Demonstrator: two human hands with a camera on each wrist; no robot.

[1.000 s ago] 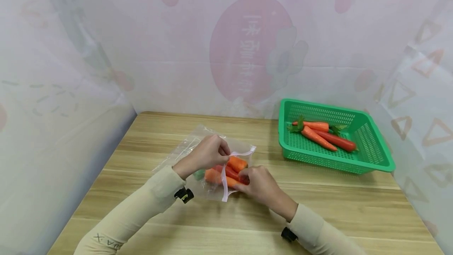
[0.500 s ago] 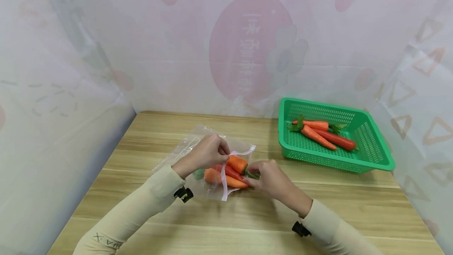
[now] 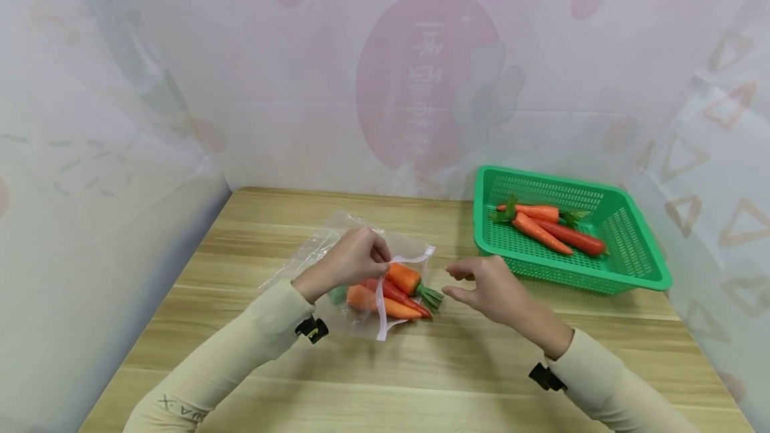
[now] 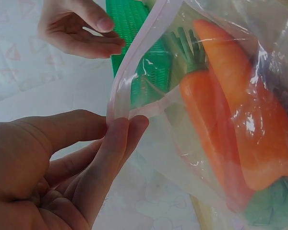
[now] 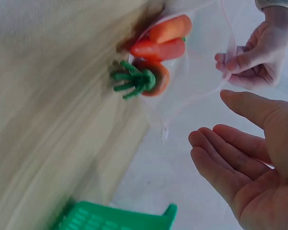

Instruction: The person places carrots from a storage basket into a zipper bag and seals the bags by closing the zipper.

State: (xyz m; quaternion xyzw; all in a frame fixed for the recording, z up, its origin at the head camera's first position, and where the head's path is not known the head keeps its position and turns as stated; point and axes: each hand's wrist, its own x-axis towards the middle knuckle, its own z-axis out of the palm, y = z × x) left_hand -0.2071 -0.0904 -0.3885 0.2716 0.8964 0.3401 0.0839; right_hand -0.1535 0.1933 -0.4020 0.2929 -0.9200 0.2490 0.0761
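My left hand (image 3: 355,256) pinches the upper edge of a clear zip bag (image 3: 415,256) between thumb and fingers, holding its mouth raised. Inside lie a carrot (image 3: 404,278) with its green stem toward the mouth, a second carrot (image 3: 397,310) pointing tip outward, and a slim red vegetable (image 3: 394,293) like a chili pepper between them. The stem and the red tip stick out at the opening. To the right of the bag, my right hand (image 3: 493,289) is apart from everything, thumb and fingers spread, as the right wrist view also shows.
A green basket (image 3: 571,280) stands at the back right, holding two carrots (image 3: 541,234) and a red vegetable (image 3: 577,239). Printed cloth walls (image 3: 289,146) enclose the wooden table (image 3: 337,386) at the back and sides.
The right hand has drawn back from the vegetables at the bag's mouth, moving right and letting go. This uncovers the green stem and red tip. The left hand keeps its pinch in place.
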